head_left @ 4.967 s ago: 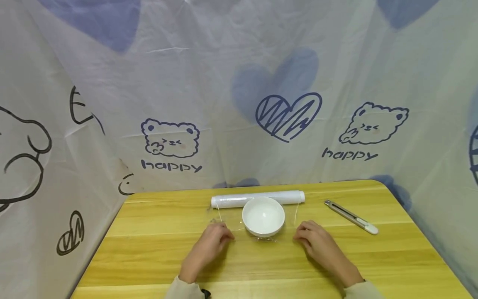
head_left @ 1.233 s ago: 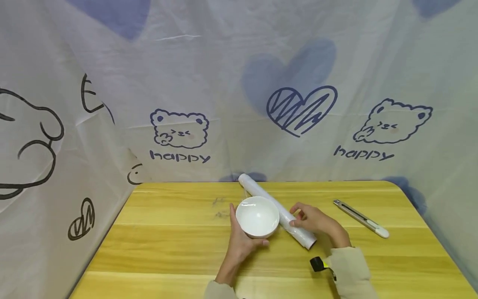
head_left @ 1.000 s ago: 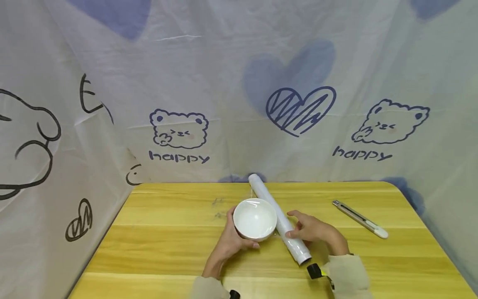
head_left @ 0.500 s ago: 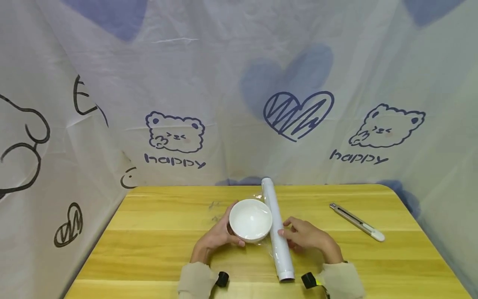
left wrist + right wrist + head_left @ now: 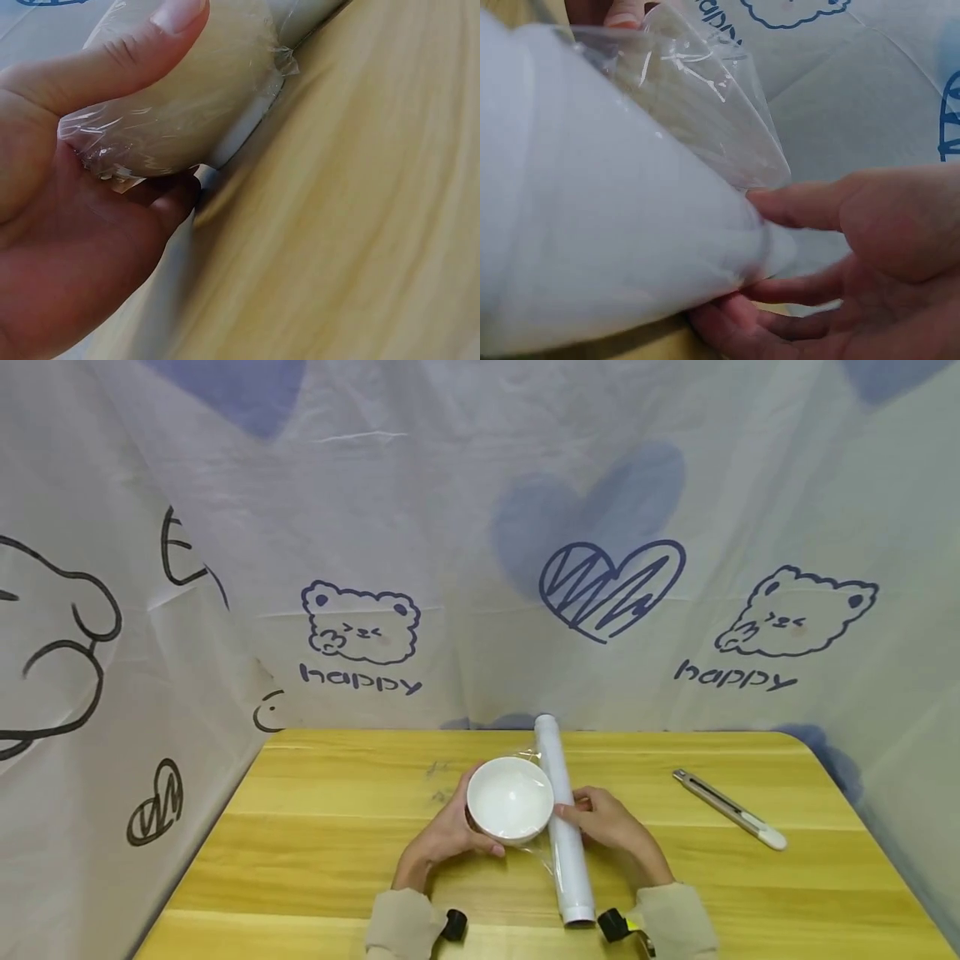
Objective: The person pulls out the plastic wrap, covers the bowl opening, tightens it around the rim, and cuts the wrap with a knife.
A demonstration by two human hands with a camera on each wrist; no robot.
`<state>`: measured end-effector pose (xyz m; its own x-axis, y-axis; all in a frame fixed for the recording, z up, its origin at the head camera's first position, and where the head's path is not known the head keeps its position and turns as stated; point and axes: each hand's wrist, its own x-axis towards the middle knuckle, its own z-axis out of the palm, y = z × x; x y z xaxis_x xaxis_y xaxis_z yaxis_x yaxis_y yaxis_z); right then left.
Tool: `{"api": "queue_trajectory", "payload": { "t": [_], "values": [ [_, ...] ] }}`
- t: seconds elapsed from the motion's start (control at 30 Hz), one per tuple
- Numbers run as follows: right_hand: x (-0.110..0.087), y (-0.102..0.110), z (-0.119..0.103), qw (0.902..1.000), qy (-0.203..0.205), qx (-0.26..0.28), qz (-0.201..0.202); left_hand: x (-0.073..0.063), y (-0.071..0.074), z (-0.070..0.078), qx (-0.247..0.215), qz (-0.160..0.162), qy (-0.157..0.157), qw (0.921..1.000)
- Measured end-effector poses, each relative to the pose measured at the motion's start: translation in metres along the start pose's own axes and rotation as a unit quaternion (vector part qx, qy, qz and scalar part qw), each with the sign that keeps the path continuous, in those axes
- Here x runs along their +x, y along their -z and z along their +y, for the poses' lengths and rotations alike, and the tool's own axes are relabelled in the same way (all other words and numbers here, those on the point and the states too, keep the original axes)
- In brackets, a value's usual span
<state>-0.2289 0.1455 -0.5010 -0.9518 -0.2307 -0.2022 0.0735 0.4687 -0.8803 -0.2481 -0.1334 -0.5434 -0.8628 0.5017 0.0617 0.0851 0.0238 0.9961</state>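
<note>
A white bowl [image 5: 510,800] is held at its left side by my left hand [image 5: 450,828], the thumb along its near wall. Clear cling film [image 5: 124,131] clings in wrinkles to the bowl's outside in the left wrist view. From the bowl the film stretches to a cling film roll [image 5: 567,860], which points nearly front to back just right of it. My right hand [image 5: 611,822] grips the roll around its middle, thumb on top and fingers at the far side. In the right wrist view the roll [image 5: 615,202] hides much of the bowl.
A utility knife [image 5: 729,810] lies on the right of the wooden table [image 5: 315,860]. Faint grey marks [image 5: 438,782] show on the tabletop left of the bowl. A printed cloth [image 5: 465,527] hangs behind the table and along both sides.
Five seconds ago the roll lay crosswise behind the bowl, with both hands in front. The left hand now holds the bowl; the roll has swung to nearly front-to-back, and the right hand has closed on it.
</note>
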Motion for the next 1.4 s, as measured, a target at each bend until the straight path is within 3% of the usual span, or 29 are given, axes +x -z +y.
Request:
{"api": "queue_trajectory", "payload": {
  "t": [0.17,0.5,0.7,1.13,1.4],
  "values": [
    [-0.001,0.000,-0.003,0.9984,-0.027,0.017,0.047,0.001,0.001,-0.001,0.002,-0.007,-0.006,1.0000],
    [-0.004,0.013,0.000,0.9931,-0.044,0.066,0.086,0.000,0.005,-0.004,0.016,0.005,-0.016,0.9997],
    [-0.007,0.019,-0.002,0.9912,-0.031,0.111,0.065,0.000,0.007,-0.005,0.008,0.000,-0.030,0.9995],
    [-0.009,0.023,-0.003,0.9883,-0.022,0.145,0.044,0.004,0.010,-0.005,-0.011,-0.027,-0.032,0.9991],
    [-0.003,0.020,0.007,0.9731,-0.028,0.229,0.008,0.004,0.013,-0.002,0.002,-0.018,-0.022,0.9996]
  ]
}}
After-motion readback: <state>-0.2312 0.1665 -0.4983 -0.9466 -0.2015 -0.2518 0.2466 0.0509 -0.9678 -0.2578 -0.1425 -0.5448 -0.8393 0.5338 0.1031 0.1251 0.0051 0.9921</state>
